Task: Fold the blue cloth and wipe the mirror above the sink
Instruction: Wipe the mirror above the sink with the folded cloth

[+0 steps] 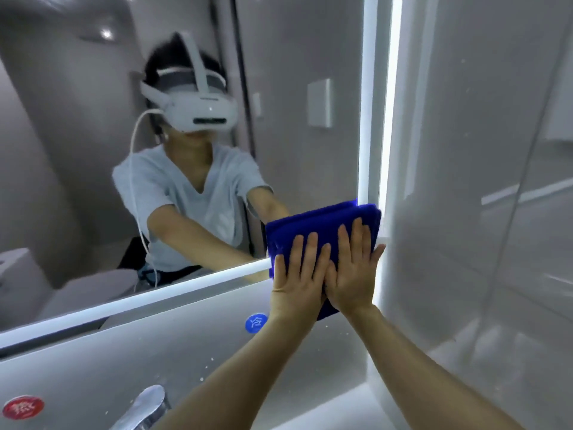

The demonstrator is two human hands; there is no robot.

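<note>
Head view.

- Blue cloth [322,223]: folded into a thick pad, with layered edges showing along its top. It lies flat against the lower right corner of the mirror [288,51]. Its lower part crosses the lit strip [130,301] along the mirror's bottom edge and reaches onto the wall panel below.
- Left hand [299,274]: palm flat on the cloth, fingers straight and slightly spread, pressing it to the glass. Nothing is gripped.
- Right hand [353,270]: just beside the left and touching it along the thumb side. Its fingers are straight and pointing up, pressing the cloth in the same way. The little finger reaches past the cloth's right edge.
- Both forearms: bare, rising from the bottom of the frame.
- Mirror: a second lit strip [370,103] runs up its right edge. The glass reflects a person in a light grey top wearing a white headset [203,111] with a white cable [134,193] hanging from it. A toilet [34,283] is reflected at lower left.
- Wall [483,187]: glossy pale tiles to the right of the mirror.
- Round blue sticker [256,323]: on the panel below the mirror, near the left wrist.
- Round red sticker [23,407]: at the bottom left.
- Tap [141,409]: chrome, at the bottom edge between the two stickers.
</note>
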